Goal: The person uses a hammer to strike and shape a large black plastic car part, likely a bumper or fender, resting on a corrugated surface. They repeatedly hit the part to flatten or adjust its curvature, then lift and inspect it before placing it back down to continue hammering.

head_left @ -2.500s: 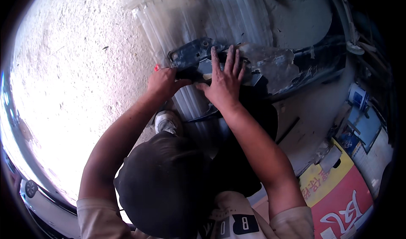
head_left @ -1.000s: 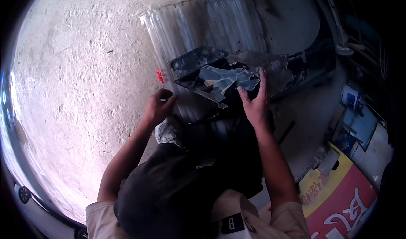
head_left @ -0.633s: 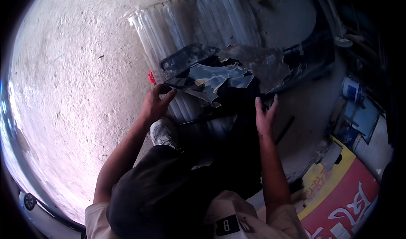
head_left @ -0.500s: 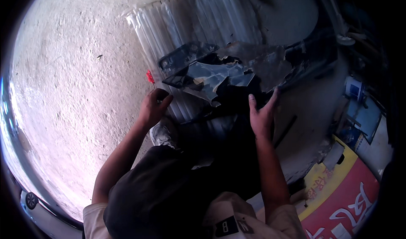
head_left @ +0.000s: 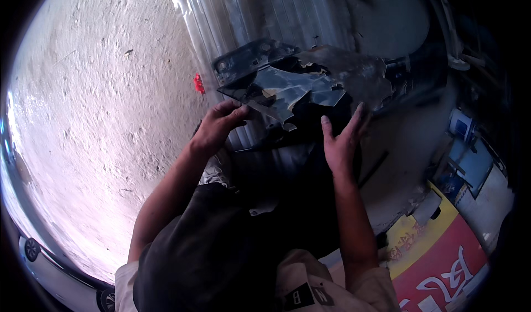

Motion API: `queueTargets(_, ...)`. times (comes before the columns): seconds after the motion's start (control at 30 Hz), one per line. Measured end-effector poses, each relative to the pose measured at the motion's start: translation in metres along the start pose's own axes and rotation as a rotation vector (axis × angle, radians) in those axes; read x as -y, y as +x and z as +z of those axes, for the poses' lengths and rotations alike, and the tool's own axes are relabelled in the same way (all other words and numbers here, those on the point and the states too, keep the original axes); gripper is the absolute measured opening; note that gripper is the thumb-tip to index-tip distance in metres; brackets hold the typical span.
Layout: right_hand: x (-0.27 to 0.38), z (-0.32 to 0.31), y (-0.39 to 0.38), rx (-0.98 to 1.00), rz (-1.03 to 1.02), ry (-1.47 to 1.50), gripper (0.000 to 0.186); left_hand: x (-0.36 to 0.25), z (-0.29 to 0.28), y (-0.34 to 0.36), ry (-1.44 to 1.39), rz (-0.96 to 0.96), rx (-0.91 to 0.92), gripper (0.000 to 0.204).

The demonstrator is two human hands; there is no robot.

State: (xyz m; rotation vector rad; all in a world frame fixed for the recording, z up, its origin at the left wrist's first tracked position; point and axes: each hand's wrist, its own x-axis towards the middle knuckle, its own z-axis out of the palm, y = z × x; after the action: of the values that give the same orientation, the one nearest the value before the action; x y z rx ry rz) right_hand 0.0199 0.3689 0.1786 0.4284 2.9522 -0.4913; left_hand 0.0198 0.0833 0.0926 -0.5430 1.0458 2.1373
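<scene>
A long dark plastic car part (head_left: 417, 69) with a torn, cracked middle (head_left: 323, 88) and a bracket with holes (head_left: 243, 58) lies across clear ribbed plastic sheeting (head_left: 210, 19). My left hand (head_left: 218, 127) has its fingers closed on the part's lower left corner. My right hand (head_left: 343, 140) is raised at its lower edge, thumb and forefinger spread apart; any contact there is unclear. A small red object (head_left: 199, 83) lies beside the sheet's left edge. My grey shoe (head_left: 215, 165) shows under my left forearm.
Concrete floor (head_left: 94, 118) extends to the left, with a car (head_left: 50, 262) at the lower left rim. To the right stand a blue and white container (head_left: 462, 124), a blue board (head_left: 475, 163), dark clutter and a yellow and red signboard (head_left: 437, 257).
My right hand has come off the torn middle down to the lower edge. My left hand left the part, then rose back to its left corner and closed on it.
</scene>
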Motion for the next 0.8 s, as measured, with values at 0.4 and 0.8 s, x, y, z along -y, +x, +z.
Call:
queueTargets(0.4,0.004,0.001,0.000,0.001,0.014,-0.034,0.097,-0.004,-0.007,0.001,0.030,0.000,0.067,0.022)
queueTargets(0.8,0.049,0.000,-0.001,-0.080,-0.160,-0.148,0.090,-0.023,-0.033,0.001,-0.117,-0.017,-0.062,0.019)
